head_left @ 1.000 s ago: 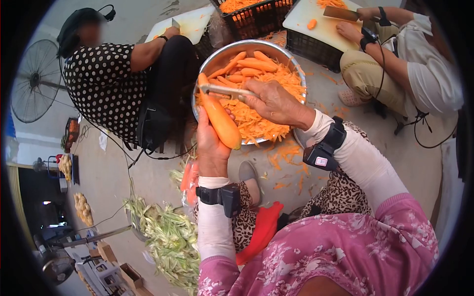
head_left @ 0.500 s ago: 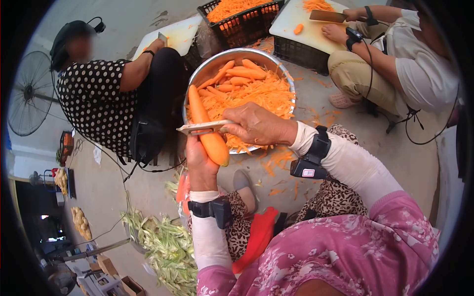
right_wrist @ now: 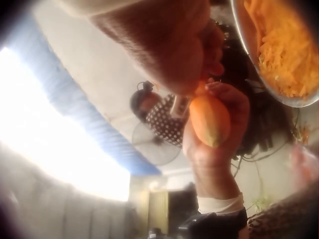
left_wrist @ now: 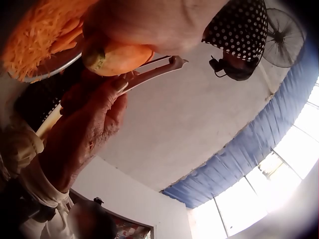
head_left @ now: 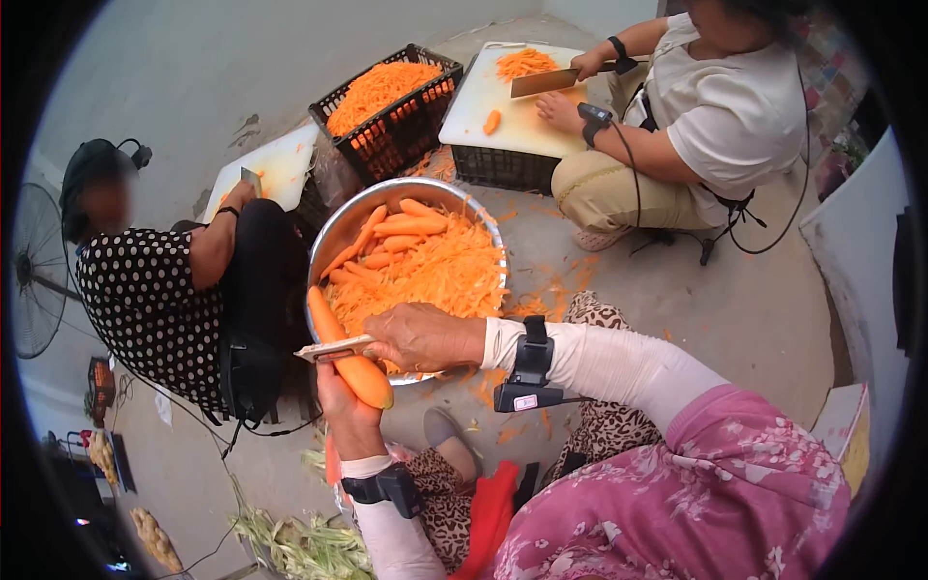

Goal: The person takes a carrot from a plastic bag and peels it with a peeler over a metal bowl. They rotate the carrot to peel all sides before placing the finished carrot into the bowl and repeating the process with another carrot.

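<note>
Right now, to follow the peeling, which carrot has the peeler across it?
The carrot in the left hand, under the peeler; the loose carrots lie in the metal basin.

Legible text: none; no word, brand, number or sign can be read in the head view or either wrist view; one label noted: small white label [head_left: 524, 402] with pinkish-red marking, on the black device [head_left: 553, 396] strapped over the pale sleeve [head_left: 609, 365], lower centre of the head frame, right of the middle; its marking too small and blurred to make out; content not recorded
</note>
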The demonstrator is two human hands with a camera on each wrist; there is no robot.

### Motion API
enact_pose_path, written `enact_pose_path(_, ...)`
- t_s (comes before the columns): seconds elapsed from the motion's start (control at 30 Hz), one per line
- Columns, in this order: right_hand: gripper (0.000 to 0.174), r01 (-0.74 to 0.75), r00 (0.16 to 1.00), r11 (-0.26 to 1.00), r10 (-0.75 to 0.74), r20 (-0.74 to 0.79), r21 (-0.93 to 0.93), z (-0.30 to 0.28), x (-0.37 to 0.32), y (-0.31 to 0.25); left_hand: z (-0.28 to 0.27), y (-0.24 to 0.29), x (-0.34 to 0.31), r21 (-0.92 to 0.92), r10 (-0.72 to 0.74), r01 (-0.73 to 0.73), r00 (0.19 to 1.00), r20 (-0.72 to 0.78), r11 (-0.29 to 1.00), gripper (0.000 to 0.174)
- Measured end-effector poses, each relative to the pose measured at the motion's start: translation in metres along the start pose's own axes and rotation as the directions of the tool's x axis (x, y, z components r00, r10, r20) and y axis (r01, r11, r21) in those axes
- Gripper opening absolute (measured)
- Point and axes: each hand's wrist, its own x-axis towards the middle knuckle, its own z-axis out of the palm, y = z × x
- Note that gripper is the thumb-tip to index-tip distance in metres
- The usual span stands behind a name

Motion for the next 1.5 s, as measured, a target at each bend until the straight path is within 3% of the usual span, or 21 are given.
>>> enact_pose_path(0.5, 0.022, 0.020, 1.000, 0.998, -0.021, -0.009, -0.067, -0.001, 0.000, 0.001, 0.011, -0.004, -0.004, 0.084, 0.026, -0.024, 1.000, -0.017, 0.996, 0.048)
enact_pose_path(0.67, 0.024, 0.007, 1.000, 0.993, -0.009, -0.015, -0.115, 0.004, 0.000, 0.010, 0.000, -0.007, -0.001, 0.067, -0.009, 0.016, 0.993, -0.115, 0.998, 0.046)
enact_pose_path(0.73, 0.022, -0.016, 0.999, 0.989, 0.021, 0.029, -0.145, 0.003, -0.001, 0.008, -0.010, -0.008, 0.003, 0.028, -0.086, 0.088, 0.994, -0.061, 0.996, 0.043)
enact_pose_path(1.13, 0.022, 0.005, 0.999, 0.979, 0.005, 0.048, -0.205, 0.003, -0.005, 0.006, -0.018, -0.024, 0.006, -0.006, -0.043, 0.043, 0.998, -0.050, 0.999, 0.044)
enact_pose_path(1.27, 0.022, -0.021, 0.999, 0.980, 0.031, 0.043, -0.198, -0.001, -0.002, 0.001, -0.012, -0.029, 0.002, -0.086, -0.121, 0.115, 0.990, -0.068, 0.990, 0.044)
enact_pose_path(1.37, 0.020, 0.018, 0.998, 0.983, -0.030, -0.062, -0.185, 0.003, -0.001, -0.002, -0.009, -0.042, -0.001, -0.098, -0.160, 0.148, 0.979, -0.130, 0.984, 0.045)
enact_pose_path(1.43, 0.019, 0.185, 0.960, 0.973, -0.209, -0.185, -0.141, 0.009, -0.003, -0.003, 0.007, -0.047, -0.010, -0.058, -0.199, 0.191, 0.963, -0.180, 0.980, 0.042)
enact_pose_path(1.5, 0.018, 0.215, 0.955, 0.966, -0.238, -0.175, -0.142, 0.015, -0.004, -0.006, -0.004, -0.054, -0.005, -0.032, -0.209, 0.206, 0.968, -0.141, 0.978, 0.042)
